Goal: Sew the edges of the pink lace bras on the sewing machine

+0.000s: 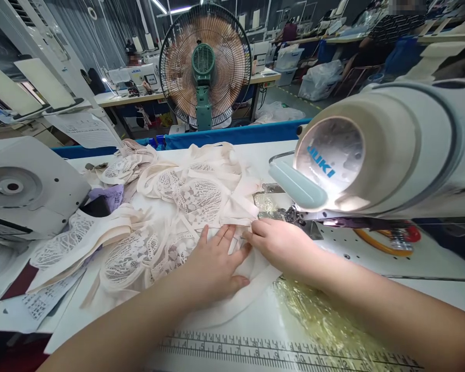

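Cream lace bras (201, 199) lie in a heap in front of me on the white table. My left hand (217, 266) rests on the near part of the heap, fingers spread over the fabric. With fingertips pinched together, my right hand (281, 243) grips the edge of one bra just left of the sewing machine (372, 150). The machine's needle area is mostly hidden behind its light blue guard (298, 183). A pale band (251, 292) of fabric curves below both hands.
A ruler tape (256, 351) runs along the table's front edge, beside crinkled yellowish clear plastic (329, 315). More lace pieces (70, 237) lie by another machine (19, 186) at left. A large fan (203, 62) stands behind the table's blue edge (232, 134).
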Demonstrator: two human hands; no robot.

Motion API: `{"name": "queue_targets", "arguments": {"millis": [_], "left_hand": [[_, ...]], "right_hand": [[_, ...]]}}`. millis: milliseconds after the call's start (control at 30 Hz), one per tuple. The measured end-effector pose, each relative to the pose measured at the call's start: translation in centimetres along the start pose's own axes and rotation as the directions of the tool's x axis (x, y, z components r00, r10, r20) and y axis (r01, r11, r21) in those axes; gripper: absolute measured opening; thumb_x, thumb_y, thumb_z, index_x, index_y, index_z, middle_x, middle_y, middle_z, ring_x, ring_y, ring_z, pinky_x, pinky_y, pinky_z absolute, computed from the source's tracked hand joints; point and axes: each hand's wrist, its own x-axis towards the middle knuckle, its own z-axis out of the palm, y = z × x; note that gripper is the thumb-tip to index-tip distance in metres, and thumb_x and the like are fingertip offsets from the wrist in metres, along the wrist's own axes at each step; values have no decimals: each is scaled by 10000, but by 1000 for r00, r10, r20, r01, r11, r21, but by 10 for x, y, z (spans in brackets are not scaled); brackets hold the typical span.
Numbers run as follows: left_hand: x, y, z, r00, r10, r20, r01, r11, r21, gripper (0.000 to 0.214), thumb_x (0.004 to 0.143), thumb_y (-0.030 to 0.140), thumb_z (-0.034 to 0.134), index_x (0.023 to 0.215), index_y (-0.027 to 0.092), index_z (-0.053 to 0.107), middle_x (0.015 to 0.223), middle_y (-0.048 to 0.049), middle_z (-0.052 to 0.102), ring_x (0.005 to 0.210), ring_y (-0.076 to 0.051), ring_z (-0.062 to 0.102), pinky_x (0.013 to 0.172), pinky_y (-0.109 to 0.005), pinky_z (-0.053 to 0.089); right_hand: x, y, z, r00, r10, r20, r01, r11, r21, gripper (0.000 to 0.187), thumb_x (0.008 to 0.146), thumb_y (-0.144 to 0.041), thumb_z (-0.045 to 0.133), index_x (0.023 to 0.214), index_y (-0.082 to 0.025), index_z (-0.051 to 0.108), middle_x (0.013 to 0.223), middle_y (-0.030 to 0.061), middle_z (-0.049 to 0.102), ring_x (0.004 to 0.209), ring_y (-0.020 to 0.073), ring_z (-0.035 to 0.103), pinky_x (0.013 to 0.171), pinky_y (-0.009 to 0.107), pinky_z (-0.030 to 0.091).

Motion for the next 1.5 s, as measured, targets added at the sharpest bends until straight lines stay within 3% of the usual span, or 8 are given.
{"name": "queue_targets", "arguments": {"millis": [167,500,767,1033,1233,1500], "left_hand": [[1,1,0,1000,-11,3,11,1000,-1,626,915,548,389,1452,246,279,1544,-164,136,1420,-344,100,1088,-643,75],[0,0,0,1000,-7,-2,7,1000,7,626,919,563,361,1458,258,267,1546,-153,114,1426,-328,67,1088,-640,91],[0,-3,6,999,8,-40,-6,999,41,622,924,586,314,1461,276,261,1540,-164,145,1425,-325,81,1089,-632,108],[0,-2,3,1000,-12,-23,13,999,45,607,925,578,316,1450,275,295,1541,-159,145,1421,-337,94,1089,-631,122],[1,1,-3,999,-32,13,32,999,38,605,925,562,337,1446,255,312,1539,-162,145,1420,-342,87,1092,-630,114],[1,2,-5,999,-31,16,30,998,53,609,922,547,363,1451,252,297,1537,-170,152,1423,-327,72,1095,-621,119]], "right_hand": [[-10,5,-3,999,7,36,-6,1000,-29,224,681,-36,549,826,-172,653,709,53,574,601,178,496,519,287,275],[-10,6,5,993,68,-97,-66,998,23,151,823,-105,516,851,-167,651,682,27,533,600,143,442,504,270,185],[-10,10,6,999,29,-38,-26,998,64,153,822,-103,488,818,-166,628,694,31,531,619,152,457,519,274,244],[-21,21,-7,993,-14,118,14,1000,3,267,675,-27,549,892,-148,648,718,50,547,636,170,478,520,271,254],[-31,26,-4,999,24,-27,-23,1000,6,312,714,16,516,950,-141,646,760,55,542,685,174,461,582,278,295],[-16,17,-7,998,15,57,-15,1000,8,190,768,-54,538,878,-160,651,723,44,556,649,179,493,524,273,255]]}}
